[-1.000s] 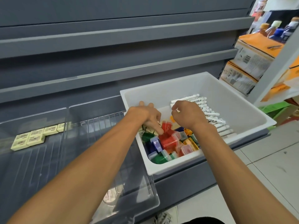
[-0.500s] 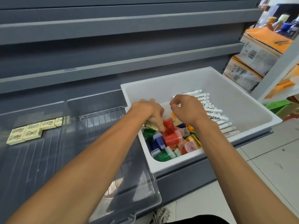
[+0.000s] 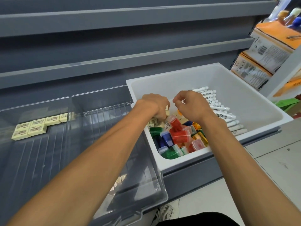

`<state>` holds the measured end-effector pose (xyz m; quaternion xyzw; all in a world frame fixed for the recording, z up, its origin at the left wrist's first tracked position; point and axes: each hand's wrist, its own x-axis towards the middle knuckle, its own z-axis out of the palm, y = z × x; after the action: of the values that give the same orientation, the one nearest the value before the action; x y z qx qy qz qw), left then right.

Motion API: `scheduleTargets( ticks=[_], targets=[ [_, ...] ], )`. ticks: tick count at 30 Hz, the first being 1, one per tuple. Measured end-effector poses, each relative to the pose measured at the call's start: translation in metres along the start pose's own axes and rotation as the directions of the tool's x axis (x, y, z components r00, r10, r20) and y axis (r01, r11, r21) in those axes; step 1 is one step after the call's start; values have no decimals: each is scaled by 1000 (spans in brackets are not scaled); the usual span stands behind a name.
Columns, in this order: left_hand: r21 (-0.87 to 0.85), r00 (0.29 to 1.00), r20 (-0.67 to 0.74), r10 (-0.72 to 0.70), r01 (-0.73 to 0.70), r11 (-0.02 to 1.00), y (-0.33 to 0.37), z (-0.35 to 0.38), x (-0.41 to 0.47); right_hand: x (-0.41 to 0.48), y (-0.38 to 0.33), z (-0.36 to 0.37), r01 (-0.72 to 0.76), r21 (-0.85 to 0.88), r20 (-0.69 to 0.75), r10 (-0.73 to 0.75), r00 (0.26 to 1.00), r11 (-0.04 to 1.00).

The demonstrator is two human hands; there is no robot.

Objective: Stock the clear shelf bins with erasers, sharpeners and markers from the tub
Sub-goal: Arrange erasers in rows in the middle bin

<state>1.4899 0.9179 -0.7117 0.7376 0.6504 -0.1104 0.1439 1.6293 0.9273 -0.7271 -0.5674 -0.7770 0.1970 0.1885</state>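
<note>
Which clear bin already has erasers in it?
The far-left clear bin: yellow erasers lie in rows at its back. The neighbouring clear bin, beside the white tub, shows none.

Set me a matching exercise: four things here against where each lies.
Things:
1 markers
2 sharpeners
3 lined-up erasers
4 orange boxes

Places:
A in the left clear bin
B near left corner of the tub
C stacked at far right
D in a row across the tub's middle

Pairs: 1-D, 2-B, 3-A, 4-C
</note>
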Motion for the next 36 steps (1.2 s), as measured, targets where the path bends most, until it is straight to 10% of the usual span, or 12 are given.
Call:
scheduleTargets(
  ticks=[12, 16, 23, 36],
  targets=[
    [-260, 876, -482, -4, -138, 956, -7, -7, -28, -25, -8, -19, 57, 222, -150, -24, 988, 973],
    [-784, 834, -520, -184, -381, 491, -23, -13, -62, -39, -23, -30, 73, 345, -192, -6, 981, 936],
    [-831, 874, -342, -345, -453, -323, -53, -7, -144, -61, -86, -33, 127, 503, -186, -37, 982, 855],
    [-761, 815, -156, -559, -460, -458, -166, 76, -283, -112, -227, 71, 302, 594, -13, -367, 930, 746]
  ],
)
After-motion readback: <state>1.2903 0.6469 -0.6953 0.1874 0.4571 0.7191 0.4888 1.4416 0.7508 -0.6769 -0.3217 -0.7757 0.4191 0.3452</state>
